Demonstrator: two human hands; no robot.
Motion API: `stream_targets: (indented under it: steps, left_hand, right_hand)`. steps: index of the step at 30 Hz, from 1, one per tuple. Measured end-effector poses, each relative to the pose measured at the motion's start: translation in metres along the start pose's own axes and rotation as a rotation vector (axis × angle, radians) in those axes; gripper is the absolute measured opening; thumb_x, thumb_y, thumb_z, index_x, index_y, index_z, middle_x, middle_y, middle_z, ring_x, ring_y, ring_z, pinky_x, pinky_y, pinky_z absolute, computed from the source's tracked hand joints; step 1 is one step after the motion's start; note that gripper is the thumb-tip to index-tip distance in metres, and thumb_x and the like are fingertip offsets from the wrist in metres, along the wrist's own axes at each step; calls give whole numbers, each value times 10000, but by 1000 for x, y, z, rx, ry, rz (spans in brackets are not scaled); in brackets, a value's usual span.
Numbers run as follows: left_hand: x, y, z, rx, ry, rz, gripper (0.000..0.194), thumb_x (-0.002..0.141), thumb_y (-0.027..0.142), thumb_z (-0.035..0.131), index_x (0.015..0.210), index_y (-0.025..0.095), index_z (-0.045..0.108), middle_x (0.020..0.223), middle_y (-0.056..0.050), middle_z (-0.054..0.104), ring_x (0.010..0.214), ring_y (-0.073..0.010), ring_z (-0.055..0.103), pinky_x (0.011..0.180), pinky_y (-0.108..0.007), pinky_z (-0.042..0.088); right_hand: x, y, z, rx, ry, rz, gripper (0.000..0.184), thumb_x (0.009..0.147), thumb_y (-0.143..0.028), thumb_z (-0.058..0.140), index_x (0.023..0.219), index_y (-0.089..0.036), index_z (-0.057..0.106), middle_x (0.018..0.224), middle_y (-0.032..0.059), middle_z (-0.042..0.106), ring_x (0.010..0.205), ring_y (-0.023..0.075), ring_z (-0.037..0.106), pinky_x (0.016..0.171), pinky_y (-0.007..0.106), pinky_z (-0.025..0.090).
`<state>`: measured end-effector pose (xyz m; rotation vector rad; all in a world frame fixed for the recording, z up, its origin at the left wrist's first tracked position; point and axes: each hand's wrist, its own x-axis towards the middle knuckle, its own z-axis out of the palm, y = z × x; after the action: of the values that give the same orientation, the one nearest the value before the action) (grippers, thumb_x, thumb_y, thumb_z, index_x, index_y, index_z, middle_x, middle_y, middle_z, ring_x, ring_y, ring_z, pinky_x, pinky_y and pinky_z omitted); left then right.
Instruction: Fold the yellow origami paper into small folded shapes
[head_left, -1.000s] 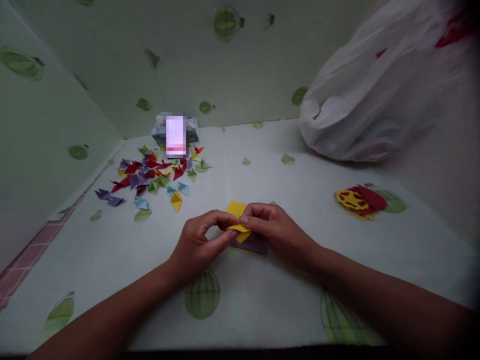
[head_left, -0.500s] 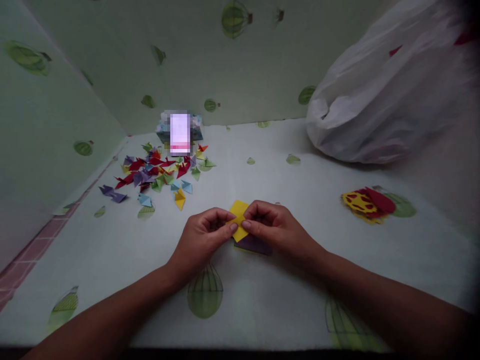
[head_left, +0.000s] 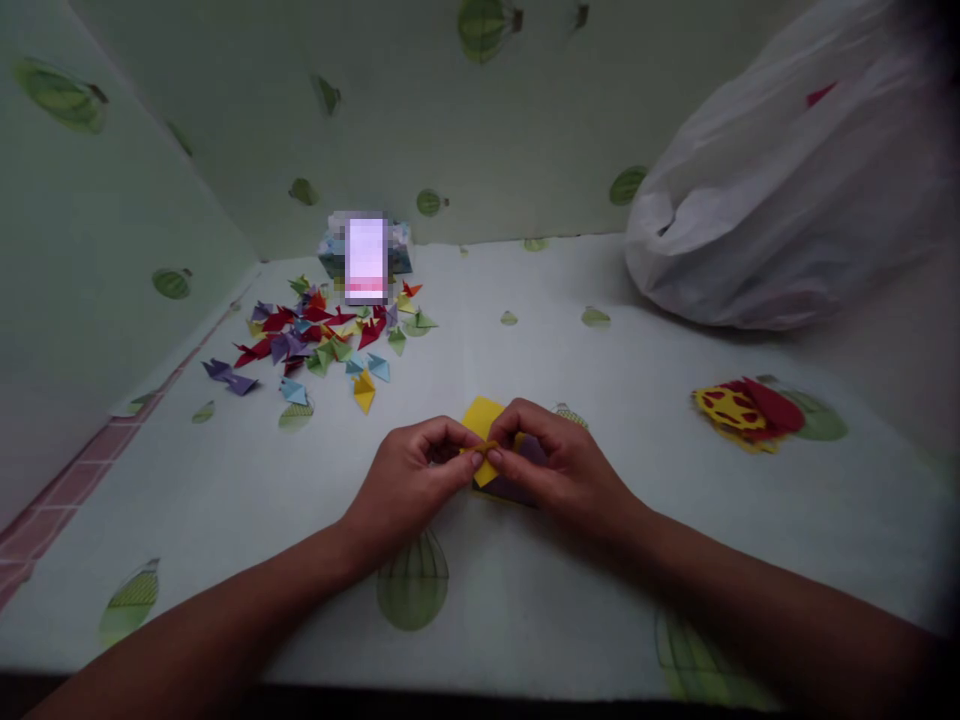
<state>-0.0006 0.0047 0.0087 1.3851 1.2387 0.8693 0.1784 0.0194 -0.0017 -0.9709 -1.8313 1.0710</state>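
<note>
Overall, the patterned tabletop [head_left: 555, 620] carries a white plastic bag [head_left: 772, 220], far right; front and centre, the left hand [head_left: 409, 470] and right hand [head_left: 574, 465], close together over purple paper [head_left: 510, 489], jointly pinch a small yellow paper [head_left: 481, 412].

And it's a home we're in, by every sign, tucked into the corner of a room! Look at that wallpaper [head_left: 555, 120], pale green with hot-air balloons floating across two walls, pure domestic decoration. The same balloons run over the white covering [head_left: 315, 630] on the tabletop, and there's a pink strip [head_left: 86, 465], white-lined like tiles, down the left edge. Against the back wall, a patterned box [head_left: 403, 248], perhaps tissues, behind a pixelated bright screen [head_left: 366, 255]. Folded paper birds [head_left: 289, 345] scattered left, a bulging white plastic bag [head_left: 757, 230] slumped right: household craft corner, dimly lit!
</note>
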Motion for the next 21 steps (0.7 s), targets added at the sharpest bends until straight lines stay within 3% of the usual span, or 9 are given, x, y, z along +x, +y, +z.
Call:
stream_targets:
  steps: [12,21]
  left_hand:
    - [-1,0,0,-109,-1,-67,94,785,223,656,835,160,704,753,-17,690,682,-126,605,626,-243,467]
    - [1,1,0,-249,-2,-141,64,738,171,674,791,161,707,699,10,679,633,-97,590,615,-221,462]
  right_hand:
    - [0,5,0,110,-5,89,88,838,-153,588,769,-192,549,726,-21,551,653,112,488,585,243,372]
    - [-1,5,-1,131,-9,56,95,843,-130,570,780,-198,589,733,-23,559,676,117,512,621,255,393]
